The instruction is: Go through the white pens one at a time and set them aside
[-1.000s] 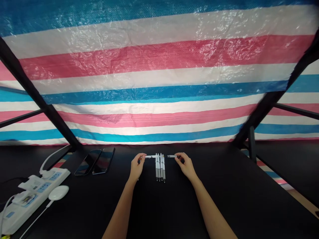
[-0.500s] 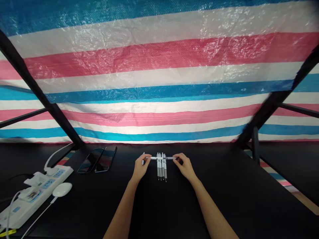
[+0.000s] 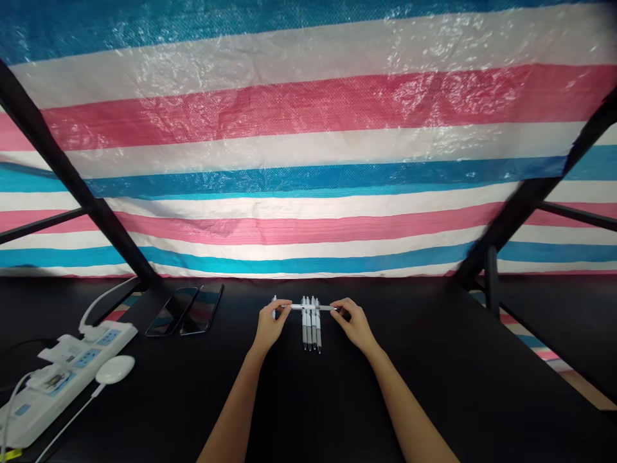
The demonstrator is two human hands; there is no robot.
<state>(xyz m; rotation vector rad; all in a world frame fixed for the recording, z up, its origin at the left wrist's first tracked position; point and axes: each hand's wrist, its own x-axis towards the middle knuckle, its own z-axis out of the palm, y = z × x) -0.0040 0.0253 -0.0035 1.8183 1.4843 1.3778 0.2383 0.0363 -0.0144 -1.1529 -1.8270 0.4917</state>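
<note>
pinching a white-and-grey pen [image 3: 297, 307] at opposite ends with left hand [image 3: 270, 326] and right hand [image 3: 357, 326], holding it crosswise over four pens [image 3: 310, 331] set side by side toward the far edge of the table [image 3: 313, 411].

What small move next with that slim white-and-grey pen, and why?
Perhaps a gentle twist by the right hand, left hand steady: they pinch opposite ends of the slim white-and-grey pen crossing four similar pens in view, and whether its white and grey parts are fully joined is too small to tell.
</note>
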